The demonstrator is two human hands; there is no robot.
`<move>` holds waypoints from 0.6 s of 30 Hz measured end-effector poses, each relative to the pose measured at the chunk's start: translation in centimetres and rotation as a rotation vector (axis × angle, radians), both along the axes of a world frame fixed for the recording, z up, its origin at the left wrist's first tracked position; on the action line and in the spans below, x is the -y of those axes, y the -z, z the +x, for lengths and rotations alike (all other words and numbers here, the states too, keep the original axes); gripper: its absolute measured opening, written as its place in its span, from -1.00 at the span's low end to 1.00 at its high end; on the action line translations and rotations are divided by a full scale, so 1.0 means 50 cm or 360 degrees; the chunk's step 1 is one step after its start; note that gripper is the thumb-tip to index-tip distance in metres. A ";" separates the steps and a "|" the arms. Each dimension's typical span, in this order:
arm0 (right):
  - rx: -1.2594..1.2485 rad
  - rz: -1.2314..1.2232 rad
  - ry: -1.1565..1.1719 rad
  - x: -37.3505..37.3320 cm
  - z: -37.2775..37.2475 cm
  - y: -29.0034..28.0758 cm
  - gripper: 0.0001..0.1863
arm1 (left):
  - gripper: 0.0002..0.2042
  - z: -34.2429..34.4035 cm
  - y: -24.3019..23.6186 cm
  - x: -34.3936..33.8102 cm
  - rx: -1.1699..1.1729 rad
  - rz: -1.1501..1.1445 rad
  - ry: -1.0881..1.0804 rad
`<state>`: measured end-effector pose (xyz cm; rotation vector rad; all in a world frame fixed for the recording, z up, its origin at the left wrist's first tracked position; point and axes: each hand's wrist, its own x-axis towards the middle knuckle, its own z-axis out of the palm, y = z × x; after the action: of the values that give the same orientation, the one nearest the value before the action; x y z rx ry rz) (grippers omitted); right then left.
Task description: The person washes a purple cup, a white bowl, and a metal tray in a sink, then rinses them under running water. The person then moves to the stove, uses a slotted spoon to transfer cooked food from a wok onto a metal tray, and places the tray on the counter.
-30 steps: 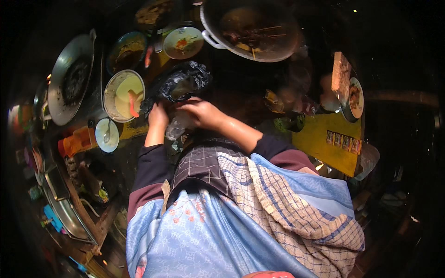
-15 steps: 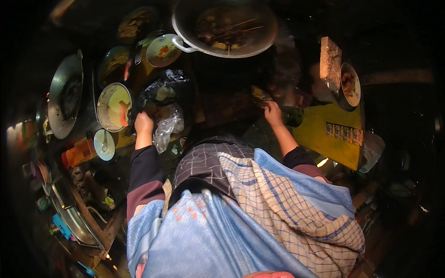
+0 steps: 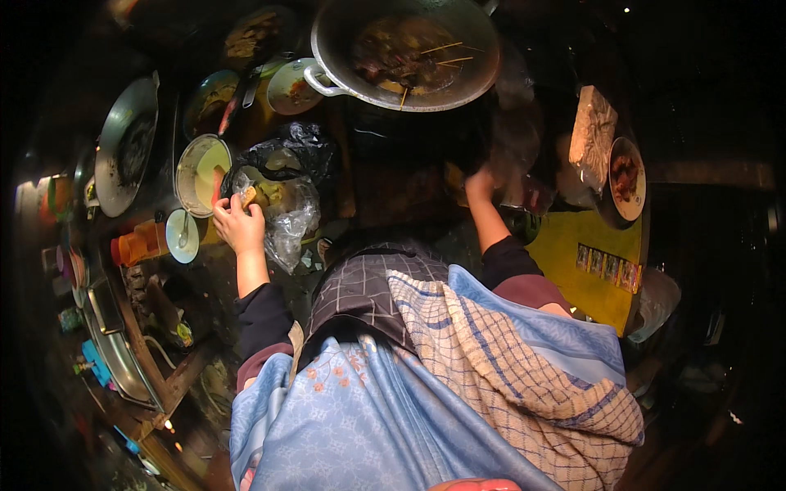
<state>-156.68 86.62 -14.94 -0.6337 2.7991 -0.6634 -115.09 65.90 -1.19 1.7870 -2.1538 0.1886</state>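
left hand (image 3: 239,222): left-centre of frame, fingers curled shut around a small brownish piece of food (image 3: 248,196), pinched at the mouth of the clear plastic bag (image 3: 288,219); held there so the piece sits right over the opening
clear plastic bag: just right of the left hand, crumpled, mouth gaping upward, touching the hand; sits low and close to the body, so an easy reach
black plastic bag (image 3: 301,150): directly above the clear one, touching it, slumped open
right hand (image 3: 479,185): centre-right, arm stretched up toward the dark area under the big pan; blurred, can't tell if the fingers are open or closed, or holding anything
large metal pan (image 3: 407,51): top centre, dark sauce and food with thin skewer sticks poking out, handle toward the left; placed farthest away, at arm's reach
bowl with yellow liquid (image 3: 201,164): upper left, just above the left hand, a red utensil leaning in it, kept near for dipping, probably
small white dish (image 3: 182,236): left of the left hand, spoon resting in it
round metal lid (image 3: 124,147): far left, tilted, set aside from the working spot
yellow board (image 3: 591,260): right side, flat, small cards in a row on it
plate with food (image 3: 627,177): upper right edge, apart from both hands
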 end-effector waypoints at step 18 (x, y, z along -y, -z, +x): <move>0.1834 -0.0945 0.0638 0.056 -0.102 -0.010 -0.75 | -0.69 0.044 0.006 0.009 -0.2449 0.0765 0.0029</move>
<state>-161.78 83.80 -14.46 0.2474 1.6157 -1.3820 -112.89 65.45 -1.51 1.2325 -1.0341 -1.3309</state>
